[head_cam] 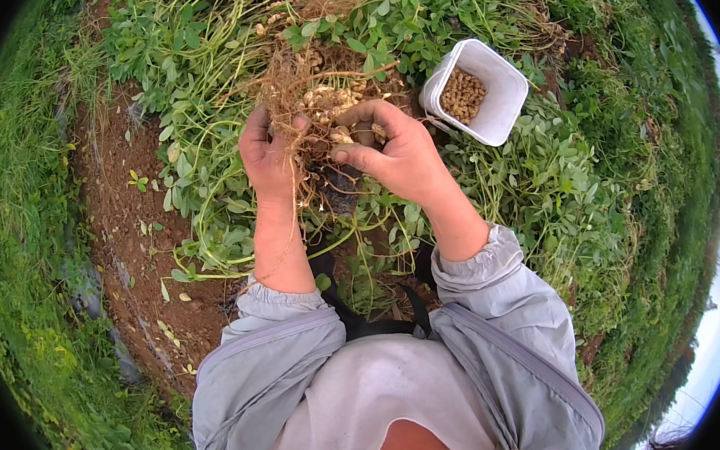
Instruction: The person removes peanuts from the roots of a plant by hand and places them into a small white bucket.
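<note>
My left hand (273, 152) grips a tangle of brown peanut roots (289, 84) from the left side. From the right, my right hand (390, 148) has its thumb and fingers around a pale peanut pod (340, 136) among those roots. More pods (325, 101) cluster in the root mass just above my fingers. A dark clump (339, 191), its material hard to tell, hangs below the roots between my wrists. To the right of my right hand stands a white plastic bucket (509, 102), slightly tilted in view, with loose peanuts (463, 95) on its bottom.
Uprooted peanut plants (206, 40) lie ahead of me, with pods showing at their roots. Leafy vines (534, 179) spread below the bucket on the right. Bare reddish soil (125, 224) with strips of plastic film (89, 291) runs along the left. Green growth (19, 252) borders it.
</note>
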### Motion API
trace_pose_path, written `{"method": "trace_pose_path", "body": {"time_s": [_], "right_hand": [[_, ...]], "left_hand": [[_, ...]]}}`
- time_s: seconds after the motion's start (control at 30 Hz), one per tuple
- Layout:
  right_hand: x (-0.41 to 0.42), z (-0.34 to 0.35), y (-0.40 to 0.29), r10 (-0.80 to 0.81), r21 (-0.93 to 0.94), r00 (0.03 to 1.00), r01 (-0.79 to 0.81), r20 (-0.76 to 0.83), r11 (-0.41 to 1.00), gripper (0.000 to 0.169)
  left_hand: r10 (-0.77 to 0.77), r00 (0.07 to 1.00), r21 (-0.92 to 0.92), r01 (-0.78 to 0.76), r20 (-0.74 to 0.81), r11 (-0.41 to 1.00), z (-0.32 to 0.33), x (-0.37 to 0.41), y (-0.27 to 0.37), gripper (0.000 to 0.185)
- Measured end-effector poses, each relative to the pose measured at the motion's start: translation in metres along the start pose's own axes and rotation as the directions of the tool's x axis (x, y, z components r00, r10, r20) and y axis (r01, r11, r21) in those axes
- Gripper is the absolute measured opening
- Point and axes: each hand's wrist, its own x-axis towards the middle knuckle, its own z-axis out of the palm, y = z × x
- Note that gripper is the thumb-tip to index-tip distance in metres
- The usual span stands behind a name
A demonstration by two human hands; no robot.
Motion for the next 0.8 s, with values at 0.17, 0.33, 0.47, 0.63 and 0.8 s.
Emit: {"method": "trace_pose_path", "body": {"time_s": [0.17, 0.33, 0.47, 0.63, 0.8], "right_hand": [[0.014, 0.003, 0.014, -0.331, -0.444, 0.943, 0.314, 0.04, 0.839, 0.026], [-0.021, -0.006, -0.002, -0.256, 0.199, 0.953, 0.223, 0.164, 0.954, 0.02], [-0.031, 0.0, 0.029, 0.195, 0.523, 0.969, -0.246, 0.153, 0.816, 0.018], [-0.017, 0.015, 0.019, -0.037, -0.346, 0.999, 0.028, -0.02, 0.938, 0.028], [-0.009, 0.02, 0.021, 0.118, -0.226, 0.993, -0.115, 0.001, 0.967, 0.028]], "left_hand": [[0.003, 1.0, 0.121, -0.004, 0.012, 0.993, 0.003, 0.001, 0.003, 0.026], [0.075, 0.996, 0.284, -0.059, -0.047, 0.957, -0.002, 0.006, -0.002, 0.024], [0.08, 0.995, 0.223, -0.063, -0.064, 0.973, 0.0, 0.01, -0.006, 0.025], [0.051, 0.999, 0.191, -0.052, 0.009, 0.98, 0.005, 0.005, -0.004, 0.026], [0.064, 0.998, 0.2, -0.058, -0.026, 0.978, 0.004, 0.007, -0.011, 0.027]]}}
